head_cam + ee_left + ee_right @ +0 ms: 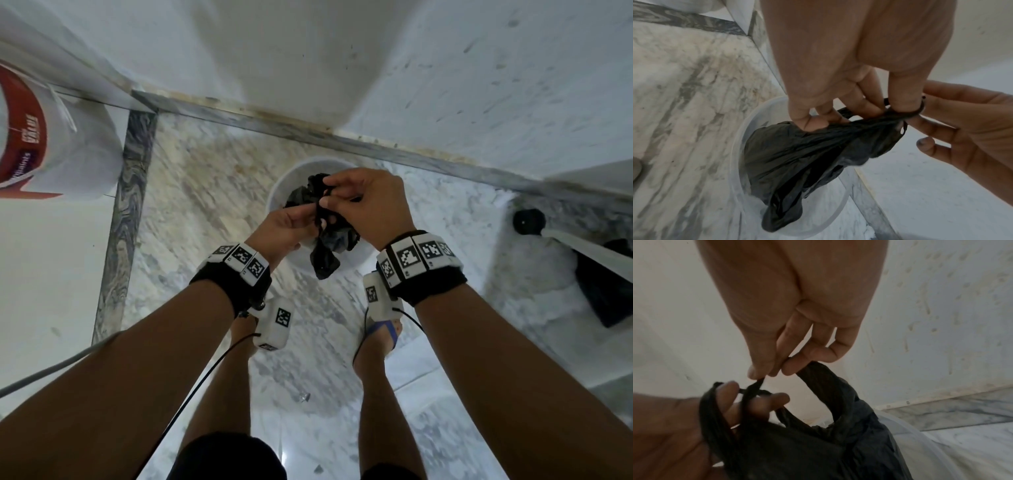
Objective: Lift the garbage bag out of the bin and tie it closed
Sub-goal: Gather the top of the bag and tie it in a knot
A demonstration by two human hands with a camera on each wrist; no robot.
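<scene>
The tying step is in hand. The thin black plastic garbage bag [325, 236] hangs just above the round translucent white plastic bin [294, 178], its lower end apparently still dipping inside the rim, so the lift looks only partly done. The left hand [286, 228] has its fingers curled through one twisted handle loop of the bag, with strands wrapped round the fingers [729, 395]. The right hand [366, 202] pinches a thin twisted strand of the other handle between thumb and fingertips [756, 369], while another finger hooks a wider band of the bag.

The two handles seem to cross between the hands, though blur in the right wrist view makes it hard to tell whether a first knot is already formed. The next move likely calls for passing one strand through the loop and pulling both ends apart to cinch the mouth shut, then raising the bag clear of the bin.

The bag looks crumpled, matt and limp, lightly filled, gathered to a narrow neck below the hands.
</scene>
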